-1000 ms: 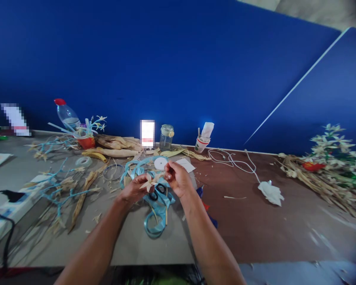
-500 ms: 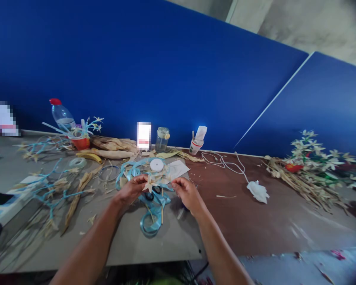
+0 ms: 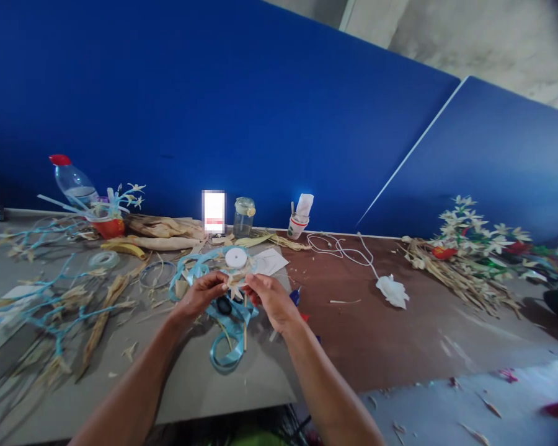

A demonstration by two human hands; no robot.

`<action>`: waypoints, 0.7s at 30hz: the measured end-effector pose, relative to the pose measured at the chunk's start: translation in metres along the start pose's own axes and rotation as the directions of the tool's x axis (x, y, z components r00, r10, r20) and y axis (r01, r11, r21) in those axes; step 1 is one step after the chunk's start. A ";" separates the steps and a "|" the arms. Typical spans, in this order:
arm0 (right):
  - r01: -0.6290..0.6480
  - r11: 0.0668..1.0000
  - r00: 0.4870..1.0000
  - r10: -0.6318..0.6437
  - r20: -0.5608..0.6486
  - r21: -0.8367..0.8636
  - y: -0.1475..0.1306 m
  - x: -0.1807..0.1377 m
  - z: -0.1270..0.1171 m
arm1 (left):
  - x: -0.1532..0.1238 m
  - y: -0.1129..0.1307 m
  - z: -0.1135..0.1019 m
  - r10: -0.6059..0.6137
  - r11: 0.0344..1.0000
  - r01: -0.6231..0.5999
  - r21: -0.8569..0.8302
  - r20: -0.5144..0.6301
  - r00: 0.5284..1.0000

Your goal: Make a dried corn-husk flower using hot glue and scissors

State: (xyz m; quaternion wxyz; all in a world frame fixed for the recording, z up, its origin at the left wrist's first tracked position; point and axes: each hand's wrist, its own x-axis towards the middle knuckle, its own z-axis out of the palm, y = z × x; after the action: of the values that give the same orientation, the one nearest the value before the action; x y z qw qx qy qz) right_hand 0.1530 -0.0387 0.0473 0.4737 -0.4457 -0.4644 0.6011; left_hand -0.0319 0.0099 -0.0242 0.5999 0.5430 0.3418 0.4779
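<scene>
A small cream flower with pointed petals (image 3: 235, 291) is pinched between my two hands above the table. My left hand (image 3: 203, 291) grips it from the left, thumb and fingers together. From the other side, my right hand (image 3: 270, 298) has its fingertips closed at the flower's edge; whether they hold the petals or a thin strip, I cannot make out. Underneath lies a tangle of light blue ribbon (image 3: 227, 354), with dark scissor handles (image 3: 224, 304) partly covered by the flower. Just behind stands a white ribbon spool (image 3: 236, 257).
Blue-wrapped stems with dried flowers (image 3: 81, 316) spread at the left. Dried husks (image 3: 167, 228), a red cup (image 3: 109, 227), a bottle (image 3: 74, 186), a phone (image 3: 213, 212), a glass jar (image 3: 244, 220) and a paper cup (image 3: 297, 227) line the blue partition. A white cable (image 3: 348, 249) and a flower bundle (image 3: 474, 235) lie right.
My right hand has moved left, close to my left hand at the flower. The camera has turned slightly right, so the scene sits farther left.
</scene>
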 end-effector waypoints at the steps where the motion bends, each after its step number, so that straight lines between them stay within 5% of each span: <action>1: 0.002 1.000 1.000 -0.002 -0.011 -0.016 0.001 0.003 0.003 | 0.000 0.000 0.000 0.003 1.000 -0.003 0.005 0.001 1.000; 11: -0.085 0.965 0.996 0.086 0.006 0.248 0.014 0.009 0.011 | -0.004 0.007 0.006 0.008 0.994 -0.010 -0.113 -0.016 1.000; 21: -0.060 0.910 0.998 0.062 0.007 0.411 0.012 0.009 0.004 | -0.004 0.009 0.004 0.021 0.999 -0.020 0.025 -0.051 0.998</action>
State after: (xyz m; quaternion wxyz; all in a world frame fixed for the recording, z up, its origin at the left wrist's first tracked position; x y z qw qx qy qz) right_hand 0.1459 -0.0323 0.0353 0.5392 -0.3521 -0.3123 0.6984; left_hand -0.0315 0.0045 -0.0156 0.5793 0.5416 0.3573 0.4934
